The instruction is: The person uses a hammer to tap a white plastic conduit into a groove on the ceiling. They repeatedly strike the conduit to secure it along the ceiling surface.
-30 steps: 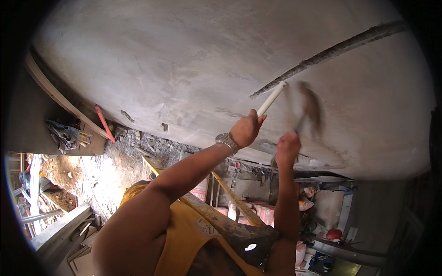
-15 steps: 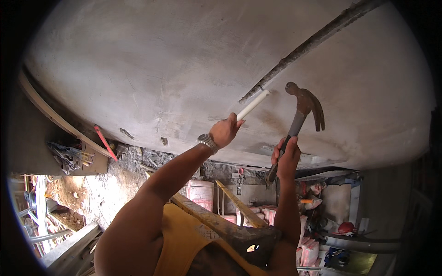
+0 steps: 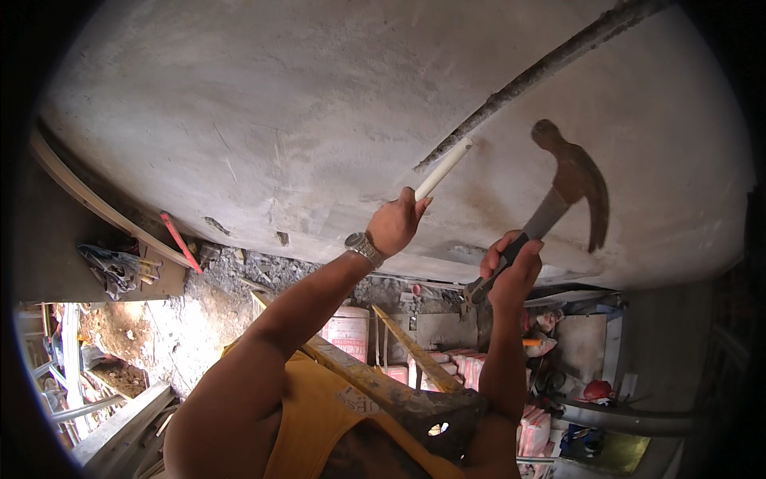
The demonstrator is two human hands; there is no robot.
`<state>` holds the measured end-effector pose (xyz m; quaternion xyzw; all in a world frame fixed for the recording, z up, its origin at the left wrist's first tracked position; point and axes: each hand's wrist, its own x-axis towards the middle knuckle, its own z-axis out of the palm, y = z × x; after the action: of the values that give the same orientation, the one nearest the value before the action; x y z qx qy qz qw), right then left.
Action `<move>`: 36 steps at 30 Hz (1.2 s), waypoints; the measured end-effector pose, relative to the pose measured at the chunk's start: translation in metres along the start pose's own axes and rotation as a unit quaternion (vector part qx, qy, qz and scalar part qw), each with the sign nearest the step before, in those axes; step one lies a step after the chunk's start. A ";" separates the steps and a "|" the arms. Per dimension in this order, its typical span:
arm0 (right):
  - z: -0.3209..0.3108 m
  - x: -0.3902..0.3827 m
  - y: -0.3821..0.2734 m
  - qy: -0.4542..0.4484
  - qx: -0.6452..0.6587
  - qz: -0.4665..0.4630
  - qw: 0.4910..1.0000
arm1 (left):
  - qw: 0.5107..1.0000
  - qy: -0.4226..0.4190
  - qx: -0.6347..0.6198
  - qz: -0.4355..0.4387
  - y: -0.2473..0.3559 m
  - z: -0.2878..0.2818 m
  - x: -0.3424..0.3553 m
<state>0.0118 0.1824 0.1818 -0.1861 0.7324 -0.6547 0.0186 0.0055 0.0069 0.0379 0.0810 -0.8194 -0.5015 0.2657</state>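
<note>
My left hand (image 3: 394, 223), with a metal watch on the wrist, grips a white rod (image 3: 444, 168). The rod's upper end meets or lies very near the lower part of a long rough groove (image 3: 533, 80) cut in the pale plastered wall (image 3: 271, 128); the exact contact is unclear. To its right, my right hand (image 3: 511, 270) holds a claw hammer (image 3: 576, 172) by its dark grey handle, its rusty head raised apart from the rod.
Below me is a yellow ladder (image 3: 411, 347), with pinkish sacks (image 3: 347, 335) and assorted items around it. Rubble (image 3: 247, 267) lines the wall's base. A red bar (image 3: 177, 235) leans at the left. Timber (image 3: 120, 427) lies at lower left.
The hammer, blurred a second ago, now shows sharply and has moved right, away from the rod since half a second ago. My left hand and rod have shifted slightly.
</note>
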 end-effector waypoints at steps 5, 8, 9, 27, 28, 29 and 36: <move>0.006 0.000 -0.015 -0.005 0.069 -0.111 0.991 | 1.000 0.027 -0.004 0.002 -0.007 0.005 -0.001; 0.010 0.003 -0.003 -0.033 0.105 -0.208 0.972 | 1.000 0.014 -0.016 -0.013 -0.007 0.007 0.000; 0.010 0.008 0.009 -0.043 0.112 -0.253 0.960 | 0.999 0.010 -0.028 -0.015 -0.006 0.008 0.000; -0.008 0.040 0.081 0.028 -0.149 0.134 0.979 | 0.998 0.009 -0.038 -0.050 0.005 0.015 -0.002; -0.009 0.033 0.072 0.015 -0.111 0.148 0.983 | 0.997 0.006 -0.030 -0.064 0.007 0.014 -0.001; -0.010 0.025 0.071 0.014 -0.094 0.128 0.987 | 0.998 -0.001 -0.024 -0.057 0.008 0.013 -0.003; -0.019 0.009 0.059 0.002 -0.083 -0.008 0.997 | 0.998 -0.032 0.000 -0.058 0.005 0.008 -0.030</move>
<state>-0.0167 0.2022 0.1293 -0.1917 0.7827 -0.5922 -0.0034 0.0275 0.0272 0.0284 0.1117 -0.8216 -0.5183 0.2097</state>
